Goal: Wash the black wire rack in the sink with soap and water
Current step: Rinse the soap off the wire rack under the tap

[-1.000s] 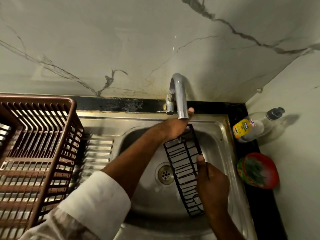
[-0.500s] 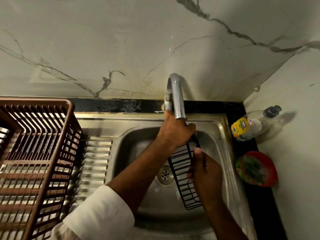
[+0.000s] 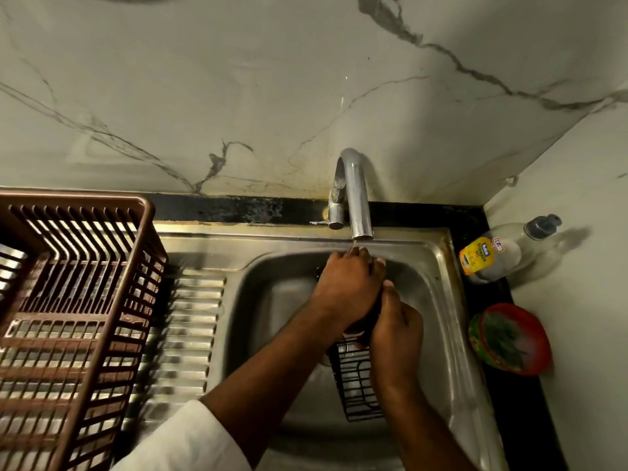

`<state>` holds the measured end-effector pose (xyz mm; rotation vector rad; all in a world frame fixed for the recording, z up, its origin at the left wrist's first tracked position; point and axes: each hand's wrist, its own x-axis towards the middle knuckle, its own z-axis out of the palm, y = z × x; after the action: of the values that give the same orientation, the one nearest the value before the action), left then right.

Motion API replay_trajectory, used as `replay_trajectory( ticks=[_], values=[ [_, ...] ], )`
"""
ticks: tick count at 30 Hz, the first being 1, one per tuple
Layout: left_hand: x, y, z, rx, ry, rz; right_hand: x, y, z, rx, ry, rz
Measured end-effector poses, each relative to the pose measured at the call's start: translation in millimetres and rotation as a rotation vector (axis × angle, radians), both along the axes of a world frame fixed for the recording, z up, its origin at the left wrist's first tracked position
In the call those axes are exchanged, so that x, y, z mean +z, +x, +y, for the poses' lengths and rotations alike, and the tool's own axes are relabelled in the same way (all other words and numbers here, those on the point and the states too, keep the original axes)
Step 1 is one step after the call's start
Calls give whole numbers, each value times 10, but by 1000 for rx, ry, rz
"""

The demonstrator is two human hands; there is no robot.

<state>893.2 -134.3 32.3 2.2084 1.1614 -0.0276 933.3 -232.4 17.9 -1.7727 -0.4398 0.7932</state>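
Marble-veined wall behind, steel sink (image 3: 452,338) set in a black counter (image 3: 520,396). I see the black wire rack (image 3: 356,385) standing on edge inside the basin, right of centre, its lower end near the basin's front wall and its upper part hidden behind both hands. Left hand (image 3: 350,287) reaches across from the left with a white sleeve (image 3: 190,440) at the elbow, fingers curled over the rack's top end just below the faucet (image 3: 355,195) spout. Right hand (image 3: 396,331) is closed around the rack's right side, thumb up, touching the left hand. Can't tell if water is running. Brown plastic dish basket (image 3: 78,300) sits on the ribbed drainboard (image 3: 187,334) at left. On the counter at right: a clear dish soap bottle (image 3: 503,253) with yellow label, and nearer me a red bowl (image 3: 509,338) holding something green.
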Motion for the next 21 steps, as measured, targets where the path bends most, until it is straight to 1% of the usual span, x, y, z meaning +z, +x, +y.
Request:
replay_trajectory(
  ticks=[1, 3, 6, 8, 10, 11, 12, 13, 15, 17, 18, 19, 21],
  values=[
    [-18, -20, -23, -89, 33, 46, -5, -4, 1, -18, 15, 10],
    [-48, -90, -49, -173, 7, 111, -20, -15, -39, -28, 81, -1],
    [-115, -85, 12, -176, -73, 124, -45, 6, -125, 3, 147, -85],
    [-167, -20, 117, -46, -150, 56, -39, 18, -191, -6, 159, -135],
    [-143, 15, 280, 157, -301, -59, -26, 35, -236, -46, 169, -165],
    [-134, 20, 347, 226, -372, -95, -20, 37, -246, -58, 176, -184],
    [-127, 35, 397, 278, -430, -115, -17, 38, -248, -58, 184, -211],
    [-113, 60, 422, 294, -446, -109, -12, 35, -245, -53, 189, -239],
    [-74, 120, 391, 293, -389, -56, -22, 46, -223, -60, 183, -278],
    [-90, 202, 330, 181, -172, 93, -45, 98, -187, -78, 174, -334],
    [-80, 224, 285, 147, -71, 139, -60, 132, -167, -70, 170, -369],
    [-87, 229, 245, 171, -38, 135, -73, 159, -148, -52, 162, -400],
    [-105, 225, 139, 274, -26, 32, -87, 187, -108, -25, 133, -433]
  ],
)
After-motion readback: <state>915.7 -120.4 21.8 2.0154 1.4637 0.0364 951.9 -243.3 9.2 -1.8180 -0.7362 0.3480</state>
